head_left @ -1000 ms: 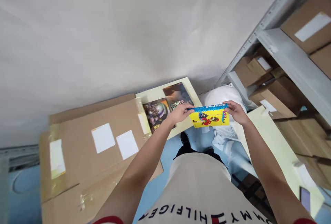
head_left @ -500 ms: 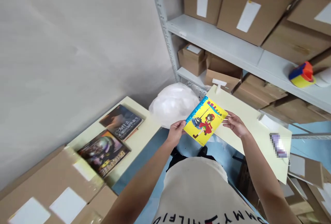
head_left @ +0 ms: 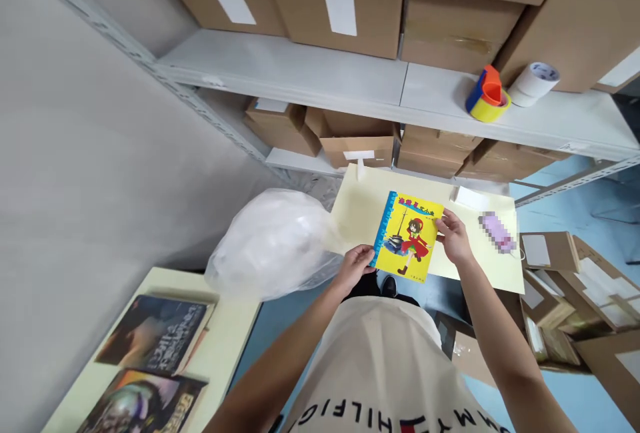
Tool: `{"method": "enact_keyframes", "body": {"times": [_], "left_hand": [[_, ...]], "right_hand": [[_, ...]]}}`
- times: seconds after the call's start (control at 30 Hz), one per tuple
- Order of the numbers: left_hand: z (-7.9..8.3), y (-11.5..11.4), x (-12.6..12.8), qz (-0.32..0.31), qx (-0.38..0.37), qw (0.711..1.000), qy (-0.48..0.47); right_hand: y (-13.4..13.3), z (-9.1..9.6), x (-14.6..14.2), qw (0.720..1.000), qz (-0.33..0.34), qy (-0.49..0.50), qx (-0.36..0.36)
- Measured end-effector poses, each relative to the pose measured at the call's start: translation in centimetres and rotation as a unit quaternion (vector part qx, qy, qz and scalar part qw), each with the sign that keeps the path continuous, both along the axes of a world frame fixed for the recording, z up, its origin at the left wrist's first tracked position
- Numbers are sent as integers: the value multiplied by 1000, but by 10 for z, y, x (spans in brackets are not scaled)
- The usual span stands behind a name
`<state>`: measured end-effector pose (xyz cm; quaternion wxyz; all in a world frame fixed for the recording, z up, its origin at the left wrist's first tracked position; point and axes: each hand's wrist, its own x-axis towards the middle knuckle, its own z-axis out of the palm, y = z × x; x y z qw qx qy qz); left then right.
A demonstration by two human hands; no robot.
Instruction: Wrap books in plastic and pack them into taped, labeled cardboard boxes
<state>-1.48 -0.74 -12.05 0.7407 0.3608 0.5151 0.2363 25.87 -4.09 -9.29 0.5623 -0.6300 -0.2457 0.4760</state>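
Note:
I hold a thin yellow book (head_left: 407, 236) with a blue spine and a cartoon girl on its cover, face up over the near edge of a pale yellow table (head_left: 365, 209). My left hand (head_left: 356, 265) pinches its lower left corner. My right hand (head_left: 451, 236) grips its right edge. Both hands are closed on the book.
A white plastic bag (head_left: 273, 243) bulges left of the table. Two dark books (head_left: 155, 333) lie on another pale table at lower left. Grey shelves (head_left: 350, 79) hold cardboard boxes, a tape dispenser (head_left: 486, 94) and a tape roll (head_left: 535, 83). Open boxes (head_left: 560, 286) sit at right.
My view has swung right from the table with the dark books to the shelf side. The yellow book, held in both hands, has come over the pale table and turned upright.

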Motion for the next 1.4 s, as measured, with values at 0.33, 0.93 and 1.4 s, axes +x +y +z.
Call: {"method": "enact_keyframes", "body": {"times": [0.33, 0.93, 1.4], "left_hand": [[-14, 53, 22, -160, 22, 987, 1], [-22, 35, 66, 3, -88, 992, -87], [-16, 29, 88, -67, -82, 985, -136]], "right_hand": [[15, 3, 6, 997, -75, -17, -26], [12, -5, 87, 993, 91, -56, 43], [29, -2, 110, 979, 144, -72, 127]]}}
